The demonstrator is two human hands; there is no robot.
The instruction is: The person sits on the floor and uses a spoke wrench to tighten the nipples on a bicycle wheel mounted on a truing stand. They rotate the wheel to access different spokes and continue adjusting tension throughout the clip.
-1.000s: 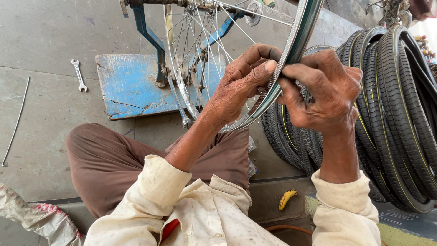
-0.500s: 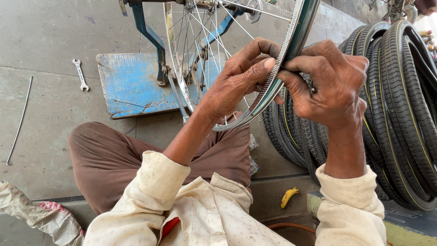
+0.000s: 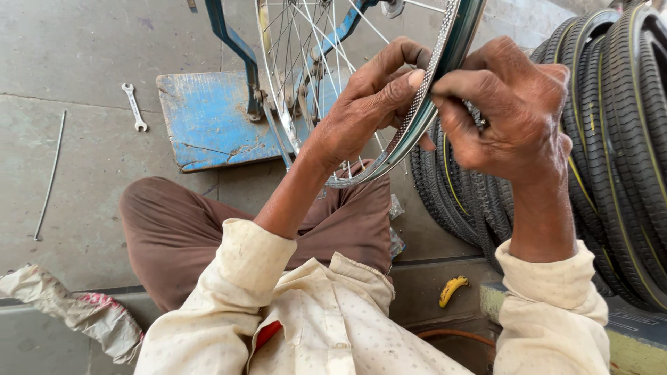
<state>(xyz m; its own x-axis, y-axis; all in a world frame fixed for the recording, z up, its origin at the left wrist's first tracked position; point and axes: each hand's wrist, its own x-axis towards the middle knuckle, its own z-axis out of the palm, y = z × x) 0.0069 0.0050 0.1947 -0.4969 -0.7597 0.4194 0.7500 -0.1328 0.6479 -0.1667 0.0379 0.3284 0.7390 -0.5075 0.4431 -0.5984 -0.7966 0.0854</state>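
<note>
A spoked bicycle wheel with a shiny rim (image 3: 417, 118) stands upright in a blue metal stand (image 3: 208, 118) in front of me. My left hand (image 3: 368, 104) reaches through the spokes and pinches the rim with thumb and fingers. My right hand (image 3: 507, 111) grips the rim's outer edge from the right, its fingers curled around a small metal tool that is mostly hidden. The two thumbs nearly touch on the rim. Cream sleeves and brown trousers fill the lower view.
A stack of black bicycle tyres (image 3: 618, 146) leans at the right. A small spanner (image 3: 134, 106) and a thin metal rod (image 3: 50, 177) lie on the concrete floor at the left. Crumpled cloth (image 3: 76, 309) lies lower left; a yellow object (image 3: 451, 289) sits near my right elbow.
Both hands stay on the rim, shifted slightly up and left in view. The left thumb has pressed closer to the right fingers.
</note>
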